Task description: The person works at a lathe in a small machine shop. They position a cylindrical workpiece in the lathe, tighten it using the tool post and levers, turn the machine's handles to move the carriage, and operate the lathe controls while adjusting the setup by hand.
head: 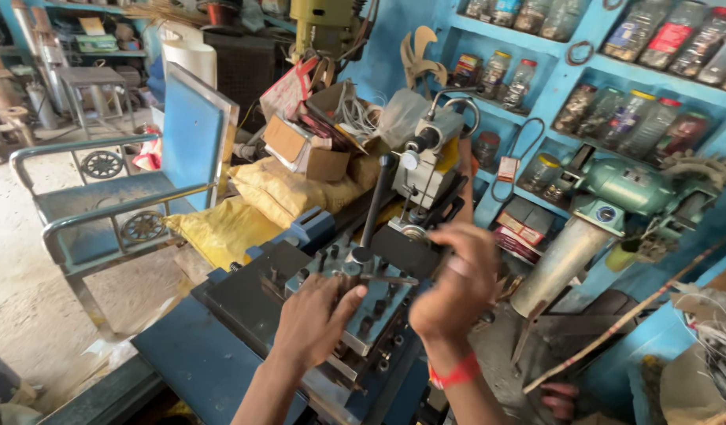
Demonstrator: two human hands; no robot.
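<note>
My left hand (316, 319) rests on the blue-grey tool post (371, 303) of a small lathe, fingers curled over its bolts and touching a thin steel bar (387, 279). My right hand (457, 279), blurred and wearing a red wristband (455, 372), is raised beside the dark block next to the tool post; its fingers look bent, and whether it grips anything is unclear. A black lever handle (376, 201) stands upright just behind both hands. The grey tailstock (430, 161) sits farther back on the machine.
A blue metal bench (111, 201) stands at left with yellow sacks (245, 212) and a cardboard box (304, 149) piled beside it. Blue shelves with jars (631, 118) fill the right wall. A green bench grinder (631, 189) sits at right above a grey cylinder (556, 264).
</note>
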